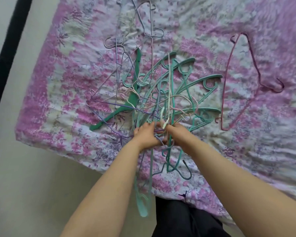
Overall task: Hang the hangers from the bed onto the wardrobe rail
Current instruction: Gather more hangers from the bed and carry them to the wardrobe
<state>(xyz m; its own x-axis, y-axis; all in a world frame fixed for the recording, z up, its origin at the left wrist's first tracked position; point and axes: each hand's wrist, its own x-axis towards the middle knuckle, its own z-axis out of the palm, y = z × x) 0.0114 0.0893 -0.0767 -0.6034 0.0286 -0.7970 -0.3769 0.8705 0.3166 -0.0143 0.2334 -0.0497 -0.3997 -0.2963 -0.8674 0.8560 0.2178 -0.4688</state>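
Left hand (146,135) and right hand (175,134), side by side, both grip tangled hangers (169,93) fanning beyond them over the bed (246,151); a red hanger (236,79) lies right.

A home bedroom, a bed (246,151) with a crumpled pink and purple flowered sheet, a tangled heap of clothes hangers (169,93) lying on it, pale floor (24,185) beside the bed

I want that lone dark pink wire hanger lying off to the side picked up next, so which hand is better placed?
Probably the right hand. The dark pink wire hanger lies on its side of the tangled pile; the left hand would have to cross over. Both hands currently grip hangers.
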